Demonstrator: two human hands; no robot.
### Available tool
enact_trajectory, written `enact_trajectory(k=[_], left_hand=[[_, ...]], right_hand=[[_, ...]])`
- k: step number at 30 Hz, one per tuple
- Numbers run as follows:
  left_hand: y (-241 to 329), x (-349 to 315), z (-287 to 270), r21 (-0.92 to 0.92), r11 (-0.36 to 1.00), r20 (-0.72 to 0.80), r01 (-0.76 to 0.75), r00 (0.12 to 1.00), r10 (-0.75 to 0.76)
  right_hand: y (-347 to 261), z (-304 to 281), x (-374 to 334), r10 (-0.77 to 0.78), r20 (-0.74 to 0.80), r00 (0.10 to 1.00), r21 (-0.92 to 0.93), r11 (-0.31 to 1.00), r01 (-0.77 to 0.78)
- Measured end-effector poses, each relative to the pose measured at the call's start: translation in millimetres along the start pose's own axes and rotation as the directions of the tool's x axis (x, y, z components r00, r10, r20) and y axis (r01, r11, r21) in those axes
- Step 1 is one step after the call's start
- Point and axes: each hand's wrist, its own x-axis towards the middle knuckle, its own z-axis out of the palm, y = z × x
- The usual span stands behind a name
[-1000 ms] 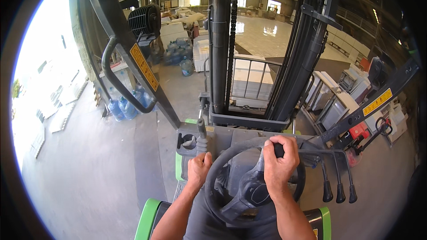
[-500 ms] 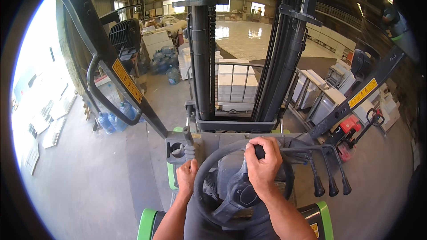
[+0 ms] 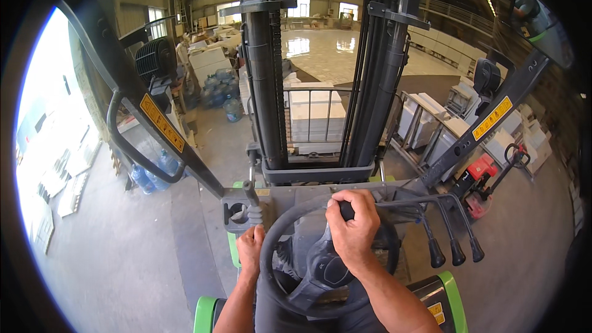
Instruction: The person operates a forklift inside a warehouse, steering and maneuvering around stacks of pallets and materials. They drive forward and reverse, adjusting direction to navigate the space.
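Observation:
My right hand (image 3: 354, 228) is closed over the black knob (image 3: 346, 211) at the top of the steering wheel (image 3: 269, 243) of a forklift. To its left, my left hand (image 3: 250, 251) is curled with the thumb up, just below a short dark lever (image 3: 251, 194) with a ribbed rubber boot (image 3: 254, 214). Whatever is inside its fingers is hidden. The forklift's dark mast (image 3: 262, 86) rises straight ahead, and behind the load guard (image 3: 308, 90) stands a stack of pale slabs (image 3: 308, 117).
Three black-knobbed levers (image 3: 456, 251) sit right of the wheel. Blue water bottles (image 3: 232, 110) stand ahead-left, with more bottles (image 3: 143, 179) beside the left pillar. At right are a red pallet jack (image 3: 478, 172) and slab racks (image 3: 410, 120). Pale slabs (image 3: 73, 196) lie far left.
The view has shifted, so the mast, wheel and surroundings sit further left in the picture. Both hands keep their places: the right on the knob, the left below the booted lever.

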Motion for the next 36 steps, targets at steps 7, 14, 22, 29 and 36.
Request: enact_trajectory(k=[7,14,22,29,36], left_hand=[[-7,-1,0,0.012,1.0,-0.018,-0.007,1.0,0.007],[-6,5,3,0.011,1.0,-0.014,0.014,1.0,-0.013],[-2,7,5,-0.019,0.999,0.011,0.043,0.999,-0.043],[-1,9,5,-0.034,0.998,0.022,0.047,0.999,-0.047],[-4,11,5,0.003,1.0,0.017,0.006,1.0,-0.006]], right_hand=[[1,-1,0,-0.019,0.0,1.0,0.01,1.0,0.019],[3,-2,4,-0.014,-0.009,1.0,0.013,1.0,0.014],[6,-2,6,-0.017,-0.012,1.0,0.025,1.0,0.017],[7,-3,9,-0.032,-0.007,0.999,0.006,0.999,0.032],[8,-1,8,-0.05,-0.014,0.999,0.001,0.999,0.05]])
